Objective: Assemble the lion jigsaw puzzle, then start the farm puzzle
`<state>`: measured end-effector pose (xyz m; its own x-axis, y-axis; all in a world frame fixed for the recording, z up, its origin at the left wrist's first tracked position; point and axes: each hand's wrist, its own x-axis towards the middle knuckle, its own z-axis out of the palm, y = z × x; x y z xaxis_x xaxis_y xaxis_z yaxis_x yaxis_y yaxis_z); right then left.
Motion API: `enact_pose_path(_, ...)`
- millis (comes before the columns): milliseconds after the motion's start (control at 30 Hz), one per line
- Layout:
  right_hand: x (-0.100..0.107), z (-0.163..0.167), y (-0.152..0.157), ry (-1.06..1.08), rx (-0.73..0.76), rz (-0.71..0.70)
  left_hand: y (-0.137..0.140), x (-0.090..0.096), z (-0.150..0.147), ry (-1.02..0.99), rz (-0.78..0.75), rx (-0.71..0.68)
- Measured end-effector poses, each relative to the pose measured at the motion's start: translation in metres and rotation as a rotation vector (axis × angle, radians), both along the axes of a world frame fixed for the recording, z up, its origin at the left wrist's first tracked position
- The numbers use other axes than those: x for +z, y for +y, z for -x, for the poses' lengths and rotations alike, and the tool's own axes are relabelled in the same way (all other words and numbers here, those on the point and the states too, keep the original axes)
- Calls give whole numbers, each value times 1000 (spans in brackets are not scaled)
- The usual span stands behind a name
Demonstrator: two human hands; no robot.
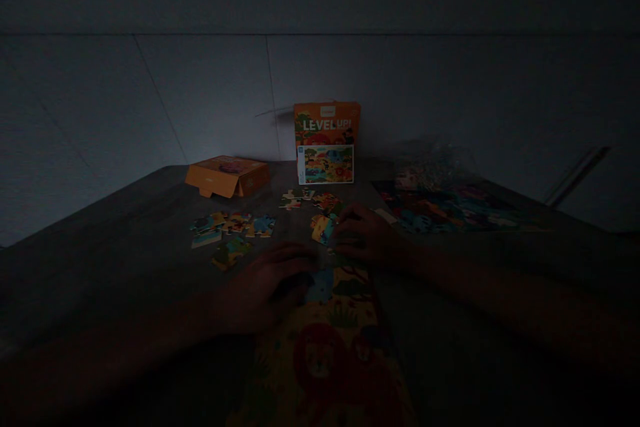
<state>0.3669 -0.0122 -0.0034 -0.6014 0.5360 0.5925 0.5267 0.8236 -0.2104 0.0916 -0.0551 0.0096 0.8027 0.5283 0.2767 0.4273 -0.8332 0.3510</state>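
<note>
The scene is very dark. A partly assembled jigsaw puzzle [345, 320] with a lion picture runs down the table toward me. My left hand [265, 287] lies over its upper left side, fingers stretched and apart near a blue part of the picture. Just beyond the puzzle's far end, my right hand [367, 237] rests with bent, spread fingers. Their tips meet the edge of a yellow and blue puzzle piece [321, 228]; any grip on it is not visible. A red and yellow piece [327, 201] lies behind that.
Several loose pieces [233, 221] lie at the left, below an open orange box [227, 177]. An orange "LEVEL UP!" box [327, 121] stands at the back with a picture card [326, 165] before it. On the right are a colourful puzzle [450, 208] and a clear plastic bag [435, 167].
</note>
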Motion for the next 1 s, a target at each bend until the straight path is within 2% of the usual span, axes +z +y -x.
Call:
enact_pose_path(200, 1, 0, -2, 50, 66, -89, 1, -1, 0, 5, -2, -4)
enact_pose_path(400, -1, -2, 2, 59, -4, -87, 0, 2, -1, 8, -5, -2)
enact_pose_path(633, -5, -6, 11, 88, -270, -52, 0, -1, 0, 18, -10, 2)
enact_pose_path(833, -11, -8, 19, 24, -416, 36, -1, 0, 1, 25, -7, 4)
enact_pose_path(933, -4, -15, 23, -2, -533, 22, -1, 0, 1, 15, -23, -2)
enact_pose_path(1000, 5, -25, 27, -82, -585, 68, -1, -1, 1, 11, -27, -5)
